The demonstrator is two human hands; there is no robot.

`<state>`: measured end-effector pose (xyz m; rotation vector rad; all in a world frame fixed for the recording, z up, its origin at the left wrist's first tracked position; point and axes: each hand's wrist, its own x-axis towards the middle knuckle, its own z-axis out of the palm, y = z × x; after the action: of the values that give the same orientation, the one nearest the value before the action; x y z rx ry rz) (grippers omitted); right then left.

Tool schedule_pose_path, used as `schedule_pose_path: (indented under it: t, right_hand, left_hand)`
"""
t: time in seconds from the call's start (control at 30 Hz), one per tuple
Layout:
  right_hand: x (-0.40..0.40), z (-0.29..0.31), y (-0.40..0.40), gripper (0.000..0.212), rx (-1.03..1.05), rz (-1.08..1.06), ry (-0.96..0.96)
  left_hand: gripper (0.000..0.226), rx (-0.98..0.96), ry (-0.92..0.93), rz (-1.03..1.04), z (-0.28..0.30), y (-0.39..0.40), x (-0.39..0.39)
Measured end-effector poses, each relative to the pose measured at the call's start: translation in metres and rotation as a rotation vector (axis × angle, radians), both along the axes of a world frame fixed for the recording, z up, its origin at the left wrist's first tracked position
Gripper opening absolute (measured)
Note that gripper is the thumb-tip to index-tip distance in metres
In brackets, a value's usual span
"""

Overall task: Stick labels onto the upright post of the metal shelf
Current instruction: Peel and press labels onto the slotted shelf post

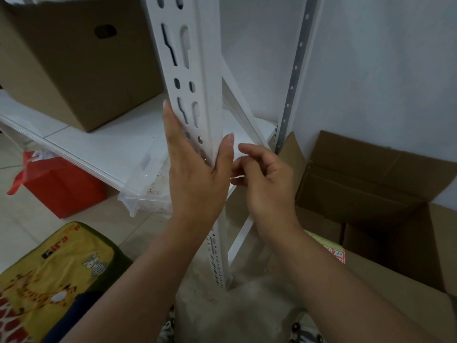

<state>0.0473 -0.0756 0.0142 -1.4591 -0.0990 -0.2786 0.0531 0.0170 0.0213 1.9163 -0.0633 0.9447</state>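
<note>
Labels are hard to make out: only a small pale, blurred strip [237, 178] shows at the right hand [265, 180], whose curled fingers pinch it just at 3 o'clock of the white slotted upright post [197, 78]. That post rises through the middle of the view, from the dusty floor at 6 o'clock to past the top edge at 12. The left hand [195, 169] lies against the post with fingers straight, palm on its slotted face and thumb on the right edge, gripping nothing. A white shelf board [99, 142] carries a closed cardboard box [71, 60] at 10 o'clock. An open cardboard box [376, 194] sits at 3 o'clock, a red bag [57, 184] at 9.
</note>
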Motion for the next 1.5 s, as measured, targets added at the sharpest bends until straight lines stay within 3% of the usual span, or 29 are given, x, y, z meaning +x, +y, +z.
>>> schedule_pose_path:
  t: [0.37, 0.53, 0.9, 1.0, 1.2, 1.33, 1.5]
  right_hand:
    - [0.002, -0.005, -0.007, 0.022, -0.067, -0.056, 0.038]
    - [0.001, -0.002, -0.006, 0.02, -0.092, -0.026, 0.007]
    - [-0.003, 0.011, 0.001, 0.021, -0.114, 0.099, -0.055]
    - [-0.007, 0.016, -0.004, 0.021, -0.015, 0.126, -0.095]
    - [-0.023, 0.018, -0.016, 0.026, 0.35, 0.447, -0.036]
    - [-0.027, 0.017, -0.023, 0.031, 0.47, 0.637, 0.06]
    - [-0.029, 0.014, -0.027, 0.034, 0.424, 0.729, 0.076]
  left_hand:
    - [0.099, 0.06, 0.042, -0.035, 0.004, 0.009, -0.003]
    - [0.102, 0.171, 0.036, -0.052, 0.001, 0.017, -0.002]
    - [0.103, 0.219, 0.052, -0.185, -0.007, 0.028, -0.009]
    - [0.091, 0.222, 0.003, -0.117, -0.007, 0.028, -0.014]
    - [0.045, 0.273, -0.363, 0.089, -0.003, 0.024, -0.029]
    - [0.024, 0.292, -0.404, -0.029, 0.0, 0.021, -0.039]
    - [0.026, 0.318, -0.396, -0.131, 0.002, 0.016, -0.043]
